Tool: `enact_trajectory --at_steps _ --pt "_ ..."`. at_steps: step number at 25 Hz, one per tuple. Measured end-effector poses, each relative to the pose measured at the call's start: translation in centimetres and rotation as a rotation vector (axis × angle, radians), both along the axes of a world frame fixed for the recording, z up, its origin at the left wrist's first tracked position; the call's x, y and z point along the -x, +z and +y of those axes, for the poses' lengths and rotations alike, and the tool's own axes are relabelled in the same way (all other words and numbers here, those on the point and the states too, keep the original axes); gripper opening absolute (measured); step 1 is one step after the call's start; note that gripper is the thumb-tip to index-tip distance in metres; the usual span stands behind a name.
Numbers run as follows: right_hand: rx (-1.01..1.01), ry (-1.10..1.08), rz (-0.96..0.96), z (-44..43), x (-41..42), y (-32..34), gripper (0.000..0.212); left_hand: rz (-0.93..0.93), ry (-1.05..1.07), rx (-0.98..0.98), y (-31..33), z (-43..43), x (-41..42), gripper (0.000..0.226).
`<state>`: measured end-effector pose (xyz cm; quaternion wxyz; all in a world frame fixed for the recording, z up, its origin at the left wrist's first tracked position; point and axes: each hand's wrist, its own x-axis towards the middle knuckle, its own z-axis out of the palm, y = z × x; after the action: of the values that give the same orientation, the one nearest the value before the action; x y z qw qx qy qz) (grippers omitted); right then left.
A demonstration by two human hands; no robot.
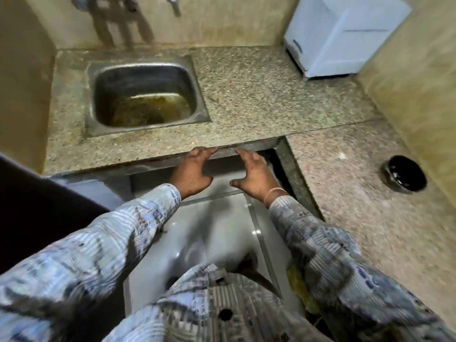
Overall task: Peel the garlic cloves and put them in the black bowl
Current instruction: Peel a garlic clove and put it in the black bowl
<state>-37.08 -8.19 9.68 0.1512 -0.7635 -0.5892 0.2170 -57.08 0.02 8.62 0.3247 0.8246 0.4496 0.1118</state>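
The black bowl (404, 174) stands far right on the speckled granite counter (259, 99), close to the wall. A small white scrap (341, 156) lies on the counter left of the bowl; whether it is garlic I cannot tell. My left hand (191, 172) and my right hand (254, 175) hover side by side at the counter's front edge, fingers spread and relaxed, holding nothing. Their fingertips reach the edge of the stone. No garlic cloves are plainly visible.
A steel sink (145, 95) with brown residue is set into the counter at the left, taps (128, 3) above it. A white box-like appliance (345, 35) stands at the back right corner. Below the counter edge is a grey cabinet front (222, 230).
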Motion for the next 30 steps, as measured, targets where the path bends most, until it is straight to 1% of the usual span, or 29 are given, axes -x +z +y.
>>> enact_trajectory --at_steps 3,6,11,15,19,22,26,28,30 --pt "-0.019 -0.142 -0.02 -3.1 -6.7 1.6 0.098 -0.027 -0.15 -0.01 1.0 -0.5 -8.5 0.085" --pt "-0.032 -0.277 -0.001 -6.4 -14.2 2.3 0.097 -0.038 -0.267 -0.03 1.2 -1.5 -17.7 0.084" --pt "-0.044 -0.499 0.006 -12.2 -26.3 1.0 0.094 -0.068 -0.464 -0.052 0.6 -4.7 -33.0 0.083" --pt "-0.044 -0.621 0.053 -15.5 -32.9 -0.4 0.095 -0.044 -0.589 -0.032 -0.1 -6.8 -41.4 0.084" --pt "0.0 -0.769 0.101 -16.9 -37.5 -2.8 0.09 -0.002 -0.689 -0.025 -1.8 -6.9 -47.6 0.081" --pt "0.021 -0.852 0.14 -16.1 -39.5 -5.2 0.079 0.055 -0.729 0.013 -3.1 -5.0 -50.8 0.083" --pt "0.045 -1.083 0.256 -13.6 -41.9 -7.5 0.064 0.15 -0.764 0.038 -5.5 -1.3 -55.2 0.076" --pt "0.086 -1.141 0.248 -12.0 -43.1 -8.6 0.052 0.164 -0.752 0.029 -6.5 0.6 -57.2 0.069" --pt "0.139 -1.154 0.2 -10.5 -44.0 -9.5 0.034 0.195 -0.741 -0.006 -7.4 2.3 -58.9 0.063"
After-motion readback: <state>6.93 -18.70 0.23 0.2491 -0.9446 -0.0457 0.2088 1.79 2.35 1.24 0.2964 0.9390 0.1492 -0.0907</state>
